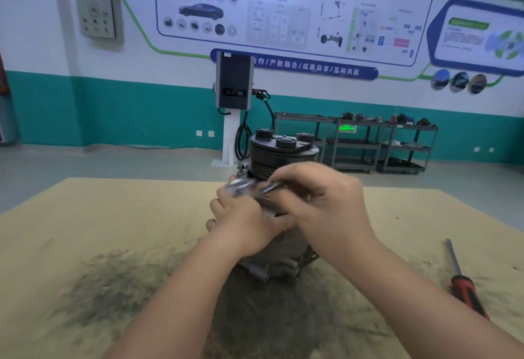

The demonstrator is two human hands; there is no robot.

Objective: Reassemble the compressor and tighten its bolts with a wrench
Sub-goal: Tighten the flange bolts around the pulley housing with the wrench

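Observation:
A dark metal compressor (283, 154) stands upright on the tan table, its pulley end with three round black caps on top. A shiny wrench (249, 187), blurred, lies across the compressor's left side. My right hand (320, 200) grips the wrench's handle from above. My left hand (243, 222) wraps round the compressor body just under the wrench head. Both hands hide the middle of the compressor; its grey base (272, 269) shows below my wrists.
A red-handled screwdriver (465, 285) lies on the table (85, 231) at the right. Dark grime stains the table in front of the compressor. Behind stand a charging post (234, 98) and metal shelf carts (382, 143).

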